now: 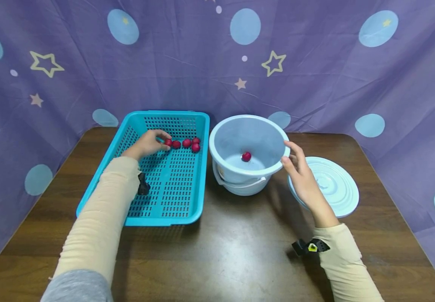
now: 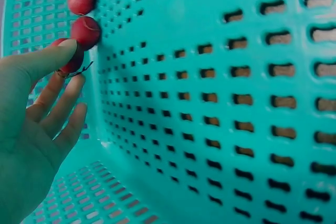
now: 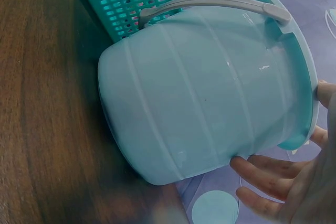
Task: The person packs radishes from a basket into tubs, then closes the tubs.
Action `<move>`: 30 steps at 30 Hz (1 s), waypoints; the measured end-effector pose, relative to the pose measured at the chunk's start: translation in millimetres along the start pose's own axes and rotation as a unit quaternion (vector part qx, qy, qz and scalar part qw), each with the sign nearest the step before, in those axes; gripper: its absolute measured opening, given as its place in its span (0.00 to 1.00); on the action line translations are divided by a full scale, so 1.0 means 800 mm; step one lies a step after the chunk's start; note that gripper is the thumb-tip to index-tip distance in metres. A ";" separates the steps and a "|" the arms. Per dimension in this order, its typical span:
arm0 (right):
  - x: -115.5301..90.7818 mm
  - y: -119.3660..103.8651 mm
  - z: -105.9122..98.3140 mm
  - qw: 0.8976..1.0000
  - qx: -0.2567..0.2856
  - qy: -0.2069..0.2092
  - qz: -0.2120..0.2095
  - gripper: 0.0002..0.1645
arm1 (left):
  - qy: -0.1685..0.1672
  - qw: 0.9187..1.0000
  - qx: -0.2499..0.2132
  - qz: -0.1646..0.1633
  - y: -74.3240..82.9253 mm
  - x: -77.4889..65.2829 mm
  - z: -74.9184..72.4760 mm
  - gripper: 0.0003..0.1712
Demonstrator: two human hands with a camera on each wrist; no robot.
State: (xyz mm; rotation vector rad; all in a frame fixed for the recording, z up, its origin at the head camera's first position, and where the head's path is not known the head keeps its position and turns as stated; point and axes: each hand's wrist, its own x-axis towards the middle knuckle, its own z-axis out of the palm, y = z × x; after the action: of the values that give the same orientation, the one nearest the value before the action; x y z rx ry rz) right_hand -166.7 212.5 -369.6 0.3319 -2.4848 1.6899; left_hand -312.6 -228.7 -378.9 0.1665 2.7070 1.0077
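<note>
Toward the far side of the turquoise basket (image 1: 179, 220), my left hand (image 1: 147, 143) pinches a red radish (image 2: 73, 62) between thumb and fingers. Several other radishes (image 1: 187, 143) lie beside it in a rough row. My right hand (image 1: 301, 176) holds the rim of a light blue bucket (image 1: 244, 184), with the thumb at the edge and fingers against the outer wall in the right wrist view. One radish (image 1: 246, 156) rests on the bucket's bottom.
A pale blue round lid (image 1: 336, 186) lies on the wooden table (image 1: 225, 251), right of the bucket and partly behind my right hand. The bucket's handle (image 3: 210, 1) hangs down its near side. A purple patterned curtain (image 1: 187, 63) closes off the back.
</note>
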 end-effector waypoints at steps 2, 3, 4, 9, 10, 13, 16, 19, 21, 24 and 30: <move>0.000 0.000 0.000 1.000 -0.002 -0.001 0.001 0.31 | -0.006 1.000 0.000 0.010 0.004 -0.002 -0.002 0.23; 0.000 0.000 0.000 1.000 -0.002 -0.001 0.001 0.31 | -0.009 1.000 0.000 0.014 0.006 -0.003 -0.003 0.24; 0.000 0.000 0.000 1.000 -0.002 -0.002 0.001 0.31 | -0.011 1.000 0.000 0.019 0.007 -0.004 -0.004 0.24; 0.000 0.000 0.001 1.000 -0.002 -0.003 0.003 0.31 | -0.013 0.999 -0.002 0.034 0.014 -0.007 -0.007 0.24; 0.000 0.000 0.001 1.000 -0.001 -0.003 0.002 0.31 | -0.012 0.999 -0.004 0.037 0.016 -0.007 -0.007 0.23; 0.000 0.001 0.001 1.000 0.002 0.000 -0.002 0.31 | -0.007 0.999 -0.007 0.046 0.022 -0.009 -0.008 0.23; 0.000 0.001 0.001 1.000 0.004 0.002 -0.005 0.31 | -0.007 0.998 -0.007 0.055 0.031 -0.010 -0.010 0.23; 0.000 0.001 0.000 1.000 0.005 0.004 -0.005 0.31 | -0.014 0.998 -0.004 0.062 0.043 -0.013 -0.012 0.24; 0.000 0.001 0.000 1.000 0.005 0.005 -0.003 0.31 | -0.019 0.998 -0.006 0.067 0.052 -0.014 -0.012 0.23; 0.001 0.001 0.000 1.000 0.004 0.005 -0.003 0.31 | -0.025 0.996 -0.013 0.080 0.064 -0.015 -0.012 0.23; 0.001 0.001 0.000 1.000 0.005 0.001 -0.005 0.31 | -0.027 0.993 -0.020 0.117 0.093 -0.022 -0.010 0.22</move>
State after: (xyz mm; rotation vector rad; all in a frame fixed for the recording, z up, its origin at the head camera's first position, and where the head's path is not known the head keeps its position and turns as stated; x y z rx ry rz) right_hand -167.7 212.5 -369.9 0.3411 -2.4694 1.6995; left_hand -296.0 -181.1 -320.6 0.5058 2.6603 1.1027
